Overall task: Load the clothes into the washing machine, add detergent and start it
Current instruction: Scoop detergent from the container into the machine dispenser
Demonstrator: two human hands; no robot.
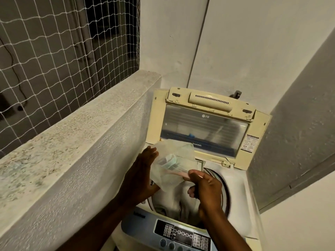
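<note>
Two bare forearms reach in from below, with no sleeves showing. The left hand (143,171) and the right hand (208,187) wear no gloves. No rings or watch show.

Washer (241,194): right of ledge (76,142)
Lid (204,131): raised, behind drum
Clothes (174,198): in drum
Bag (172,160): above drum, between hands
Panel (183,234): front
</note>
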